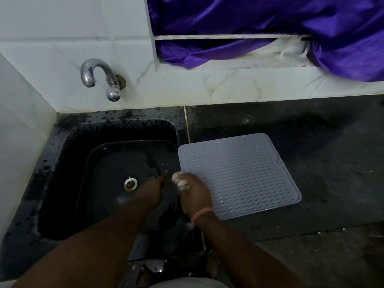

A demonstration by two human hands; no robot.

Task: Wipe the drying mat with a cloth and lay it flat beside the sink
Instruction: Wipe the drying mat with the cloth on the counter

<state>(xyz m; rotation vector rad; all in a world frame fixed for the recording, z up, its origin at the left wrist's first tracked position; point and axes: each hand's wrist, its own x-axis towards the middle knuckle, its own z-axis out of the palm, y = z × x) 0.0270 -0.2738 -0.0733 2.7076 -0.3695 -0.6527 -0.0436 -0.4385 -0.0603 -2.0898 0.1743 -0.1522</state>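
Grey ribbed silicone drying mat (239, 175) lies flat on the dark counter (311, 142), at three o'clock from the black sink (116, 173). Your right hand (195, 196) grips a white cloth (180, 182) at the mat's near-left corner; sweep along the ribs. Left hand (151, 192) points loosely, holding nothing. Cloth mostly hidden.

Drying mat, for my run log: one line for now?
drying mat: flat beside sink | right hand: grips cloth | left hand: over sink
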